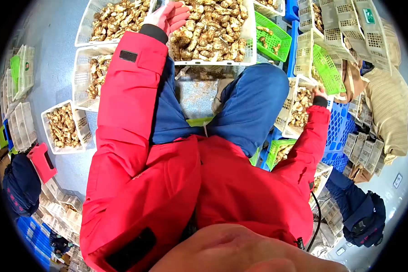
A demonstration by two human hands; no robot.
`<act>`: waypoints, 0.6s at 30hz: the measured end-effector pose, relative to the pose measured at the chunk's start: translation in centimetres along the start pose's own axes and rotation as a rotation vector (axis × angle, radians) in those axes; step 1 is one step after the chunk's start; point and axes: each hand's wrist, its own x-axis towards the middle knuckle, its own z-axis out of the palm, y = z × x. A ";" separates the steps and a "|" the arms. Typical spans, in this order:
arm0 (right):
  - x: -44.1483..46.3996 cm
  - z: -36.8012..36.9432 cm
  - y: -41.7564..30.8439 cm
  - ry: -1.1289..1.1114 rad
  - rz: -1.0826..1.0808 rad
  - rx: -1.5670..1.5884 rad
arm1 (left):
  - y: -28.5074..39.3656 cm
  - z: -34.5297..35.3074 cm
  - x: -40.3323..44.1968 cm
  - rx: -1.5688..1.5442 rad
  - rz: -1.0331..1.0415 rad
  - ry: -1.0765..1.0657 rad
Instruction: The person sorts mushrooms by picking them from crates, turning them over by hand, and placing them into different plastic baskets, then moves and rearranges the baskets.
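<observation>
My left hand [168, 17] is turned palm up, its fingers loosely apart, with nothing visible in it. It hovers over the left side of a large white basket [208, 62] heaped with brown-and-cream mushrooms [213, 31]. Off to the right, my right hand [320, 92] is at the edge of a smaller white basket [283, 111] holding more mushrooms [301, 106]. The fingers there are small and partly hidden, so what they hold, if anything, does not show.
White baskets of mushrooms [62, 126] stand on the left. A green basket [272, 36] with a few mushrooms sits right of the large one. Stacked white crates [364, 27] and a blue pallet [339, 131] are farther right. People in dark clothing [364, 217] are nearby.
</observation>
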 end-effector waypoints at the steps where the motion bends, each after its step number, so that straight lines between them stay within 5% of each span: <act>1: -0.1 -0.2 1.0 -0.052 0.077 -0.080 | 0.4 0.3 -0.2 -0.050 -0.029 0.025; 4: 2.0 -2.6 -5.1 -0.144 -0.071 0.360 | 0.5 0.4 0.1 -0.032 0.026 0.053; 7: -1.4 -7.6 -24.2 -0.422 -0.488 1.220 | 0.1 -0.1 0.4 -0.054 0.112 0.053; 8: -3.9 -10.0 -30.2 -0.557 -0.605 1.020 | 0.1 0.1 0.0 -0.041 0.161 0.027; 9: -6.8 -10.8 -36.3 -0.684 -0.446 0.913 | 0.2 -0.1 0.0 -0.039 0.149 0.046; 11: -10.2 -8.7 -45.8 -0.715 -0.537 0.310 | 0.4 -0.5 0.4 -0.053 0.080 0.101; 12: -12.7 -8.5 -48.1 -0.538 -0.636 0.194 | 0.3 -0.5 0.5 -0.021 0.061 0.116; 15: -14.2 -4.7 -52.0 -0.186 -0.754 0.067 | 0.9 0.5 -0.8 0.048 0.049 0.131; 18: -11.9 -2.7 -50.9 -0.260 -0.675 0.112 | 0.6 0.1 -0.5 0.015 0.075 0.058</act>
